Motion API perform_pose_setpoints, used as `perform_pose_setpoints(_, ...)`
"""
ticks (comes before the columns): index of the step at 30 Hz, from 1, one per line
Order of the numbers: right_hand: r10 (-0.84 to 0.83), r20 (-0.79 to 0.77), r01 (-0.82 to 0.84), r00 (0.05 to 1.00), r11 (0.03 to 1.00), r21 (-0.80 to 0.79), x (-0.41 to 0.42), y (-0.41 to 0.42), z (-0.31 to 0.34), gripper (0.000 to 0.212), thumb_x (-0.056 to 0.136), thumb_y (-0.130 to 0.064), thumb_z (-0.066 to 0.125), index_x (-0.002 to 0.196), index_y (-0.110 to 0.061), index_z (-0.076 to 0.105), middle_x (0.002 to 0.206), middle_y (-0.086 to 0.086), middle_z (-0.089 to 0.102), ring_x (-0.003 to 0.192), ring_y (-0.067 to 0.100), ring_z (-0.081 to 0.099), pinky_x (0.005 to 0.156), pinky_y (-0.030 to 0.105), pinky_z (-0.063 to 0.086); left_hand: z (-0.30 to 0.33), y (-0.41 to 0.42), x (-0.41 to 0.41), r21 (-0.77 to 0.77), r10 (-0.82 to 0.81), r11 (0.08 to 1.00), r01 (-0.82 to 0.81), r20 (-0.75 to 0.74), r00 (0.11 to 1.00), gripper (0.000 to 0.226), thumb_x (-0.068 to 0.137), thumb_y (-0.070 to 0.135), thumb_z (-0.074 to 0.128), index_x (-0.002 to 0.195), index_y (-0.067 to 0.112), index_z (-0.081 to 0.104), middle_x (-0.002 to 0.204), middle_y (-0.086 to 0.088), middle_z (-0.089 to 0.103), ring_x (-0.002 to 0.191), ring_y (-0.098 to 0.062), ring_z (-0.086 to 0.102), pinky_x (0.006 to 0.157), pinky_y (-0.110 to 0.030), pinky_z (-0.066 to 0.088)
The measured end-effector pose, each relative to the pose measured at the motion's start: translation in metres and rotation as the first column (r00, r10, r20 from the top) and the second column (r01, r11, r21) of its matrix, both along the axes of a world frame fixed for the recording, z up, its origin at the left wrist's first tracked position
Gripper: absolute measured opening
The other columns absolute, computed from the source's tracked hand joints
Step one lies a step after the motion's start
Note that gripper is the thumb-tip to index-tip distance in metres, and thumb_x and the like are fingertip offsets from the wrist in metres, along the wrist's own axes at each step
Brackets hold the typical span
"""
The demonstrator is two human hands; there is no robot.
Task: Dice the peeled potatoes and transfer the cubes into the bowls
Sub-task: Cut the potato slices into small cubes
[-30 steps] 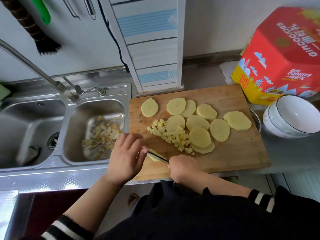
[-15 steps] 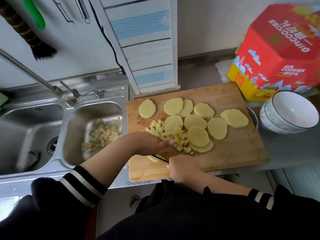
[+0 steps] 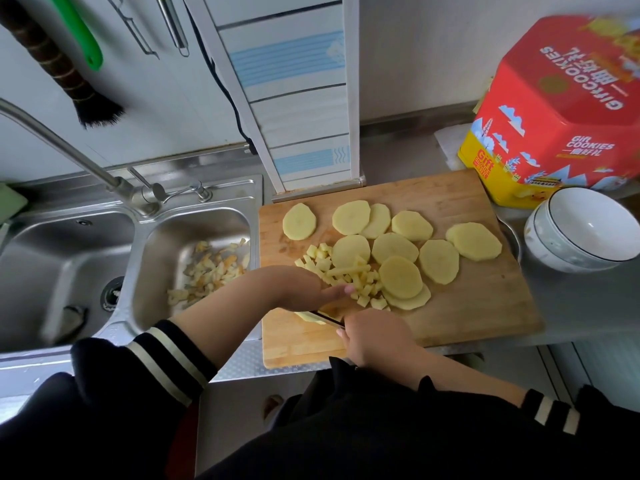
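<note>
Several round potato slices [image 3: 401, 277] lie spread on a wooden cutting board [image 3: 485, 306]. Beside them sits a small heap of potato cubes [image 3: 341, 271]. My right hand [image 3: 372, 336] grips a knife [image 3: 325, 318] at the board's front edge, its blade across a potato piece [image 3: 308, 316]. My left hand [image 3: 304, 287] reaches over that piece, fingers stretched out flat toward the cubes. Stacked white bowls [image 3: 581, 230] stand to the right of the board.
A double steel sink [image 3: 69, 258] lies left of the board, with potato peels [image 3: 207, 268] in its right basin and a tap [image 3: 131, 192] above. A red and yellow cookie tin [image 3: 561, 109] stands behind the bowls. A brush [image 3: 62, 67] hangs on the wall.
My left hand has slid right from beside the knife to lie over the potato piece, fingers reaching the cubes. The view has shifted slightly. My right hand keeps the knife in the same spot.
</note>
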State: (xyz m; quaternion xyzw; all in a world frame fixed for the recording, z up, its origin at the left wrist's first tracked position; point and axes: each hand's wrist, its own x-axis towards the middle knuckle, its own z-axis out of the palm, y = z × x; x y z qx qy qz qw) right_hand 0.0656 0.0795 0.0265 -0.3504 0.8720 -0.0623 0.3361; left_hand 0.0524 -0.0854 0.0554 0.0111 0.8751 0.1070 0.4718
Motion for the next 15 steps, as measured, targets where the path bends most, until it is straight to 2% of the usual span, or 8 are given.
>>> perform_pose_setpoints(2,0.0,-0.012,0.0,1.0,1.0,-0.002,0.0,0.002,0.003,0.031,0.103,-0.035,0.038,0.101,-0.013,0.06,0.07,-0.006,0.041,0.076,0.017,0.049,0.068,0.03,0.04,0.0,-0.001,-0.002,-0.007,0.002,1.0,-0.002,0.01,1.0,0.109,0.069,0.084,-0.004,0.112,0.01,0.066,0.108,-0.007,0.065,0.105,-0.024,0.056,0.102,-0.04,0.039)
perform_pose_setpoints(4,-0.004,-0.023,0.004,1.0,1.0,0.003,-0.001,0.003,0.006,0.032,0.103,-0.037,0.038,0.101,-0.014,0.06,0.068,-0.007,0.039,0.075,0.017,0.049,0.068,0.03,0.04,0.001,0.001,-0.004,-0.034,0.01,0.999,-0.009,0.026,1.0,0.097,0.078,0.08,-0.001,0.097,0.011,0.065,0.099,-0.005,0.06,0.095,-0.022,0.053,0.1,-0.039,0.039)
perform_pose_setpoints(7,-0.01,-0.03,0.011,1.0,1.0,0.021,-0.003,0.006,0.011,0.032,0.103,-0.038,0.037,0.1,-0.015,0.058,0.069,-0.006,0.041,0.076,0.018,0.05,0.068,0.03,0.04,0.004,0.002,-0.01,-0.077,0.008,0.997,-0.004,0.052,0.999,0.098,0.082,0.079,0.001,0.108,0.011,0.067,0.103,-0.006,0.057,0.096,-0.022,0.049,0.102,-0.041,0.036)
perform_pose_setpoints(11,-0.042,-0.05,0.043,0.998,0.999,0.011,-0.005,0.011,0.016,0.032,0.102,-0.04,0.037,0.099,-0.016,0.059,0.072,-0.006,0.045,0.076,0.017,0.051,0.066,0.029,0.04,0.006,0.003,-0.019,-0.094,0.012,0.996,-0.004,0.091,0.996,0.103,0.08,0.08,0.001,0.119,0.01,0.065,0.131,-0.011,0.057,0.122,-0.028,0.049,0.11,-0.046,0.03)
perform_pose_setpoints(15,-0.021,-0.087,0.022,0.996,1.0,0.007,-0.008,0.015,0.022,0.034,0.102,-0.04,0.036,0.101,-0.015,0.06,0.079,-0.003,0.049,0.081,0.019,0.056,0.069,0.032,0.044,0.005,0.003,-0.028,-0.1,0.041,0.995,-0.024,0.167,0.985,0.107,0.076,0.083,-0.002,0.12,0.012,0.065,0.138,-0.014,0.052,0.132,-0.032,0.043,0.114,-0.051,0.025)
